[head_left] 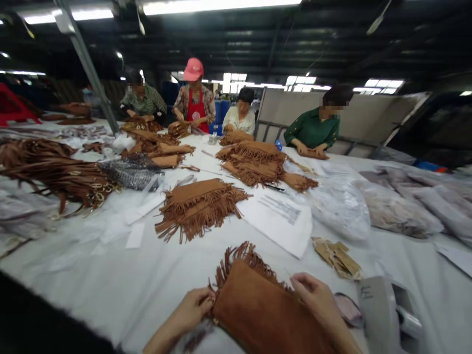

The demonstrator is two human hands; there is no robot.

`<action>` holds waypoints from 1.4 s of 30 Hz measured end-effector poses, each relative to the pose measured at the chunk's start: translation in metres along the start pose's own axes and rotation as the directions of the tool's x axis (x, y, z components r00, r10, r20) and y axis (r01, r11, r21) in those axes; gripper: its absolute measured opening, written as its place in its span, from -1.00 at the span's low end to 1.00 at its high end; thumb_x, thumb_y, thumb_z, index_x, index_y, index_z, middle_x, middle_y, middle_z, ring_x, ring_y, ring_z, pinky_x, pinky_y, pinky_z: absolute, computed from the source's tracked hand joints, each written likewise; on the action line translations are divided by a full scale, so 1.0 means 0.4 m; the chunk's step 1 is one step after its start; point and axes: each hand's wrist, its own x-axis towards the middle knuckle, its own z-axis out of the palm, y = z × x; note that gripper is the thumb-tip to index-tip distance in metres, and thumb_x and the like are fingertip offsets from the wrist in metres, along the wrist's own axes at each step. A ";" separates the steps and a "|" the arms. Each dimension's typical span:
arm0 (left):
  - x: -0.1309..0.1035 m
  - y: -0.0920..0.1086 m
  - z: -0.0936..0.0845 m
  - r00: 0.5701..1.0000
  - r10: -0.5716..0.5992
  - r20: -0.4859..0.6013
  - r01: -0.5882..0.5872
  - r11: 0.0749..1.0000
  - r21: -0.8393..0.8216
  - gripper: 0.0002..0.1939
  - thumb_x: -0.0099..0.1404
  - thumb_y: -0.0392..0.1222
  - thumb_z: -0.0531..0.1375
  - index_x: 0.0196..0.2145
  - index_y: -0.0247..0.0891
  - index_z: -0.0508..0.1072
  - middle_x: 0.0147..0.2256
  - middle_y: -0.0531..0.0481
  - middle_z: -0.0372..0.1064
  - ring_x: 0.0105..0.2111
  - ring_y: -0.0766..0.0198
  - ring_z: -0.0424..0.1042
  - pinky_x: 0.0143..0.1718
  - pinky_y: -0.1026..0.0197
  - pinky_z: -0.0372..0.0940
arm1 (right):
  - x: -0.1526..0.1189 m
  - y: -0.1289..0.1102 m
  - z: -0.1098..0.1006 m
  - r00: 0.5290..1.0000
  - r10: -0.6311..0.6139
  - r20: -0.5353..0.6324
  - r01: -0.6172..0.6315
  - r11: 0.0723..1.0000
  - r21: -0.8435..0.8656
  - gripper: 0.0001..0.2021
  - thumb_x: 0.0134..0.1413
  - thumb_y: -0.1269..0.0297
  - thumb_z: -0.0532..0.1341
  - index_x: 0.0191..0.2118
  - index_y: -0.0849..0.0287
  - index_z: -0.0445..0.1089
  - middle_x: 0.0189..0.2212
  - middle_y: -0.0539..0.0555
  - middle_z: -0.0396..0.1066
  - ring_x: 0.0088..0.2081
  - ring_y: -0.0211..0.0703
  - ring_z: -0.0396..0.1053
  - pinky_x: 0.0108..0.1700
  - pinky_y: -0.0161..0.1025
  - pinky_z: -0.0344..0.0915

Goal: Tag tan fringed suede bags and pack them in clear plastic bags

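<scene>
A brown suede bag with fringe (258,305) lies in front of me at the table's near edge, its plain side up and its fringe spread along the far side. My left hand (195,307) is closed at the bag's left corner, thumb and fingers pinching the edge there. Over the bag's right edge, my right hand (315,297) has thumb and forefinger brought together; what they hold, if anything, is too small to make out. Farther in, a stack of fringed brown suede pieces (199,204) rests on the white-covered table (147,280).
A grey tape dispenser (383,312) stands right of my right hand, with tan tags (337,258) beyond it. Clear plastic bags (339,206) lie at right, brown straps with metal clasps (81,182) at left. Several people work across the table among more fringed pieces (254,162).
</scene>
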 end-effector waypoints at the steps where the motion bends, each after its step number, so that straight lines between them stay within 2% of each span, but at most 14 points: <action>1: -0.010 -0.021 -0.003 1.000 -0.019 0.002 0.019 0.999 -0.041 -0.73 0.18 -0.02 0.20 -0.37 -0.32 0.41 -0.47 0.08 0.34 -0.43 0.33 0.34 -0.36 0.26 0.23 | -0.034 -0.026 0.043 0.996 -0.007 0.087 0.005 1.000 0.028 -0.68 -0.11 -0.01 0.19 -0.47 0.19 0.46 -0.50 0.06 0.47 -0.39 -0.07 0.40 -0.30 -0.25 0.30; 3: -0.016 -0.044 -0.009 0.999 -0.052 0.015 0.053 0.992 -0.111 -0.70 0.12 0.00 0.18 -0.32 -0.31 0.41 -0.49 0.09 0.32 -0.49 0.36 0.30 -0.46 0.31 0.12 | -0.098 -0.066 0.124 0.972 -0.010 0.235 -0.003 0.998 0.055 -0.65 -0.05 -0.02 0.20 -0.42 0.19 0.50 -0.44 0.07 0.50 -0.35 -0.07 0.41 -0.29 -0.27 0.29; 4: -0.014 -0.047 -0.011 0.997 -0.068 0.022 0.071 0.988 -0.137 -0.66 0.10 0.01 0.18 -0.28 -0.32 0.41 -0.49 0.09 0.32 -0.53 0.38 0.27 -0.51 0.32 0.06 | -0.126 -0.079 0.161 0.963 -0.007 0.270 -0.007 0.999 0.051 -0.65 -0.02 -0.03 0.19 -0.41 0.19 0.51 -0.45 0.06 0.50 -0.36 -0.07 0.40 -0.31 -0.28 0.28; 8: -0.008 -0.039 -0.013 0.993 -0.115 0.025 0.118 0.976 -0.185 -0.57 0.07 0.10 0.18 -0.25 -0.32 0.40 -0.53 0.14 0.24 -0.60 0.44 0.15 -0.61 0.35 -0.08 | -0.180 -0.081 0.277 0.960 -0.030 0.277 0.013 0.998 0.061 -0.62 0.02 -0.04 0.18 -0.42 0.20 0.52 -0.51 0.07 0.47 -0.42 -0.09 0.37 -0.36 -0.28 0.25; 11: -0.004 -0.035 -0.010 0.991 -0.136 -0.005 0.133 0.976 -0.172 -0.48 0.11 0.24 0.11 -0.25 -0.31 0.39 -0.53 0.15 0.23 -0.67 0.47 0.06 -0.66 0.35 -0.14 | -0.173 -0.064 0.323 0.964 -0.054 0.261 0.032 0.996 0.088 -0.59 0.04 -0.07 0.15 -0.40 0.22 0.51 -0.49 0.08 0.46 -0.42 -0.10 0.35 -0.36 -0.28 0.23; 13: 0.002 -0.039 -0.010 0.988 -0.144 -0.048 0.135 0.979 -0.152 -0.45 0.09 0.28 0.11 -0.28 -0.32 0.38 -0.55 0.16 0.24 -0.71 0.49 0.00 -0.68 0.34 -0.16 | -0.163 -0.058 0.336 0.969 -0.060 0.239 0.042 0.996 0.083 -0.57 0.06 -0.08 0.14 -0.40 0.23 0.50 -0.49 0.08 0.45 -0.43 -0.11 0.34 -0.36 -0.28 0.22; 15: 0.008 -0.045 -0.013 0.985 -0.144 -0.093 0.130 0.982 -0.133 -0.47 0.05 0.28 0.16 -0.39 -0.32 0.35 -0.61 0.18 0.21 -0.72 0.49 -0.02 -0.68 0.32 -0.16 | -0.156 -0.055 0.342 0.973 -0.067 0.221 0.052 0.996 0.075 -0.57 0.07 -0.08 0.13 -0.41 0.22 0.49 -0.50 0.08 0.45 -0.43 -0.12 0.33 -0.36 -0.28 0.22; 18: 0.007 -0.054 -0.019 0.986 -0.131 -0.102 0.117 0.984 -0.132 -0.48 0.01 0.30 0.20 -0.54 -0.29 0.29 -0.69 0.19 0.14 -0.71 0.48 0.00 -0.66 0.32 -0.14 | -0.152 -0.052 0.346 0.970 -0.061 0.234 0.047 0.997 0.069 -0.59 0.08 -0.06 0.14 -0.40 0.22 0.49 -0.51 0.07 0.44 -0.44 -0.14 0.32 -0.37 -0.30 0.20; 20: 0.001 -0.058 -0.022 0.988 -0.135 -0.075 0.122 0.980 -0.156 -0.45 0.01 0.34 0.17 -0.53 -0.29 0.31 -0.69 0.18 0.16 -0.71 0.47 -0.01 -0.67 0.32 -0.14 | -0.152 -0.051 0.347 0.964 -0.048 0.261 0.028 0.996 0.080 -0.60 0.07 -0.04 0.15 -0.40 0.23 0.50 -0.51 0.06 0.43 -0.45 -0.16 0.30 -0.39 -0.32 0.18; 24: -0.006 -0.067 -0.021 0.984 -0.173 -0.039 0.160 0.962 -0.220 -0.37 0.02 0.43 0.09 -0.49 -0.30 0.34 -0.62 0.07 0.34 -0.74 0.47 -0.01 -0.71 0.32 -0.18 | -0.152 -0.056 0.347 0.941 -0.002 0.339 -0.031 0.995 0.090 -0.67 0.04 0.05 0.19 -0.44 0.25 0.50 -0.57 0.02 0.37 -0.52 -0.25 0.21 -0.45 -0.33 0.10; 28: -0.003 -0.073 -0.022 0.982 -0.190 -0.016 0.179 0.949 -0.260 -0.39 0.00 0.39 0.16 -0.45 -0.31 0.37 -0.59 0.03 0.39 -0.77 0.48 0.03 -0.74 0.33 -0.18 | -0.153 -0.076 0.357 0.925 0.033 0.377 -0.048 0.998 0.029 -0.72 0.02 0.15 0.18 -0.49 0.26 0.49 -0.63 -0.01 0.33 -0.57 -0.30 0.14 -0.50 -0.34 0.03; 38: 0.004 -0.090 -0.036 0.985 -0.168 0.034 0.170 0.938 -0.303 -0.38 0.02 0.26 0.22 -0.18 -0.37 0.42 -0.56 0.04 0.40 -0.74 0.46 0.16 -0.72 0.37 -0.10 | -0.147 -0.128 0.414 0.913 -0.080 0.400 0.178 0.960 -0.215 -0.79 0.00 0.31 0.14 -0.52 0.15 0.50 -0.49 0.04 0.51 -0.43 -0.18 0.40 -0.37 -0.32 0.17; 42: 0.012 -0.093 -0.041 0.985 -0.159 0.065 0.172 0.944 -0.282 -0.46 0.01 0.17 0.25 -0.23 -0.36 0.46 -0.58 0.06 0.39 -0.74 0.44 0.18 -0.69 0.36 -0.05 | -0.142 -0.122 0.436 0.901 -0.133 0.414 0.276 0.910 -0.310 -0.78 0.08 0.29 0.13 -0.47 0.14 0.50 -0.45 0.07 0.51 -0.41 -0.18 0.41 -0.35 -0.33 0.16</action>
